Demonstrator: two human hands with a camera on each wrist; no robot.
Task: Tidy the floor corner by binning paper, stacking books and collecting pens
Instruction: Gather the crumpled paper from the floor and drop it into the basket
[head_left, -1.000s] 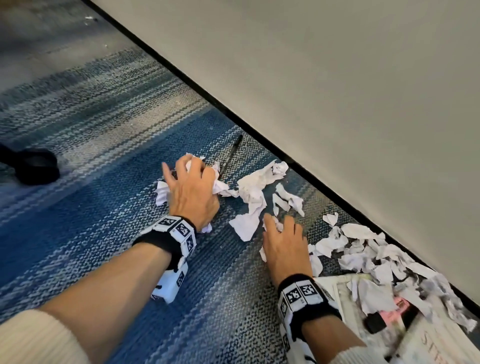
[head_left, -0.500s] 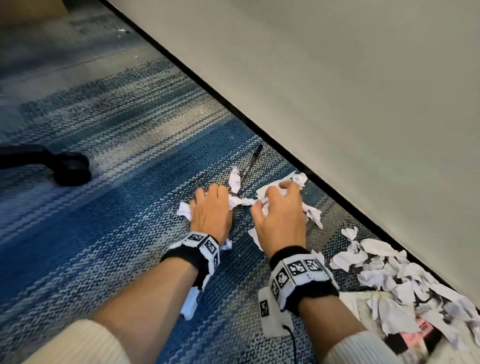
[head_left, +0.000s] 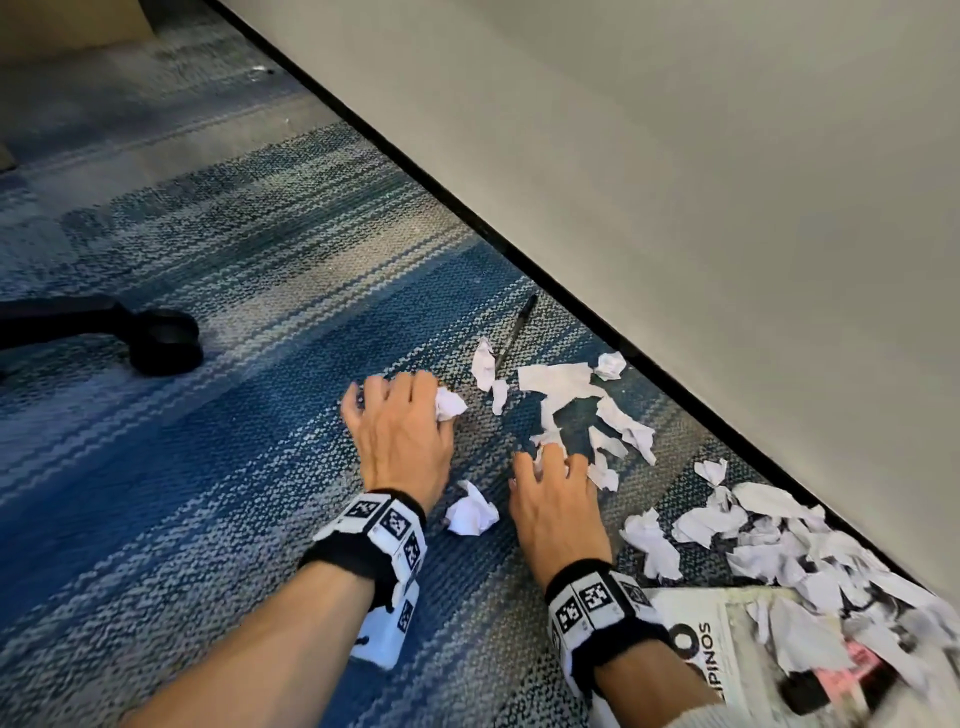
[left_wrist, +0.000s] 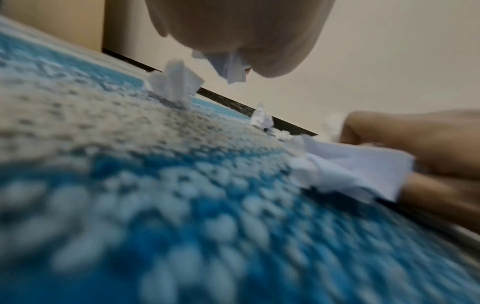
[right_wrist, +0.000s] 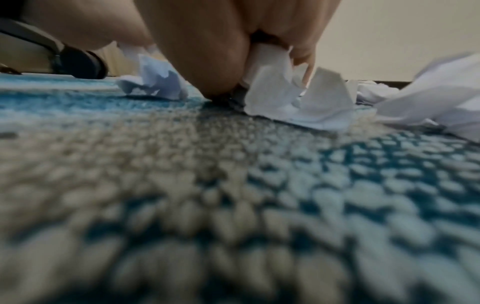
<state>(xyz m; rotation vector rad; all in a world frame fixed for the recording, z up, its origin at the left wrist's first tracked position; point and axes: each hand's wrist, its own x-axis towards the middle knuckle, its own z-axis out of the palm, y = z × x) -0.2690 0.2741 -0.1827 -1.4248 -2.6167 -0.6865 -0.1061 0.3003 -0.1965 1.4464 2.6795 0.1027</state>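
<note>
Torn white paper scraps (head_left: 582, 400) lie scattered on the blue carpet near the wall. My left hand (head_left: 400, 421) is curled round a crumpled wad of paper (head_left: 449, 404), which pokes out below the palm (left_wrist: 230, 65) in the left wrist view. My right hand (head_left: 553, 483) pinches a strip of paper (right_wrist: 270, 82) against the carpet. A crumpled ball (head_left: 470, 512) sits between my wrists. A black pen (head_left: 514, 332) lies beyond the scraps by the skirting. A book (head_left: 727, 660) lies at the lower right under more scraps (head_left: 779, 551).
A black chair caster (head_left: 163, 340) on its leg stands on the carpet to the left. The wall with a dark skirting strip (head_left: 467, 208) runs diagonally along the right. Bare carpet stretches to the left and behind my arms.
Both hands drew back toward me and apart; the left hand closed on a wad, and a crumpled ball now lies between my wrists. The view shifted so more of the book shows.
</note>
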